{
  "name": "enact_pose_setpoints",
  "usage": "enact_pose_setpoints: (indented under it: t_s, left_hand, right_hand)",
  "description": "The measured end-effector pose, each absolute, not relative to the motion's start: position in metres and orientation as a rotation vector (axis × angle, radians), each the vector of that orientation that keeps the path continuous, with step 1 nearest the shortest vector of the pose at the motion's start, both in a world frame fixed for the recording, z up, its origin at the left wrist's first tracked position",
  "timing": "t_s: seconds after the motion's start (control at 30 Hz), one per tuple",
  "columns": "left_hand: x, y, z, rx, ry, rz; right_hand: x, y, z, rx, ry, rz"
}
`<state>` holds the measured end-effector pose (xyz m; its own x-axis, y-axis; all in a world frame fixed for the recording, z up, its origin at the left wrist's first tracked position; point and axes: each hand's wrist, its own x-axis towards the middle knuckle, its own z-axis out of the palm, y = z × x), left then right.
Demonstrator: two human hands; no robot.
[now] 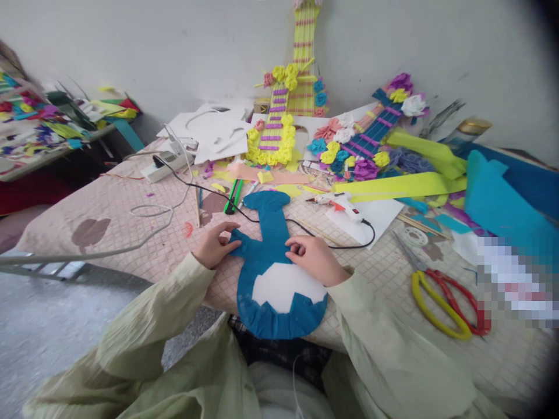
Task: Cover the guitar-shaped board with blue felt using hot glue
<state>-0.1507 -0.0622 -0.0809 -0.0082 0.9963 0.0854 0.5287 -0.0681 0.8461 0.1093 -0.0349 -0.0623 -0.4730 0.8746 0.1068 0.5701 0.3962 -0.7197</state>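
A guitar-shaped white board cutout [277,285] lies at the table's near edge, partly covered in blue crepe paper [273,230] folded over its rim. My left hand [215,244] pinches a loose flap of the blue paper on the left side, below the neck. On the right, my right hand [318,258] rests at the cutout's edge with curled fingers, gripping the paper where neck and body meet. Its fingertips are partly hidden. Just above lie a green utility knife [233,196] and a white hot glue gun [338,205].
Scissors [441,297] with yellow and red handles lie at the right. Black and grey cables cross the table from a power strip [165,164]. Decorated paper guitars [271,131] stand along the wall, with yellow crepe strips [393,185] and blue sheets [502,195] at right.
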Motion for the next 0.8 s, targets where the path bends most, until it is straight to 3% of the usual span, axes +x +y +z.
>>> enact_pose_setpoints:
  t_s: [0.27,0.5,0.8]
  left_hand:
    - [-0.15,-0.06,-0.083,1.506,1.571,0.996]
    - [-0.136,-0.07,-0.051,1.288,1.382,1.166]
    - [-0.099,-0.079,-0.006,1.315,1.157,1.231]
  right_hand:
    - [0.109,-0.034,-0.067,-1.209,-2.187,0.834]
    - [0.114,-0.035,-0.055,-1.152,-2.09,0.808]
    - [0.117,-0.042,-0.03,-0.782,-2.091,1.309]
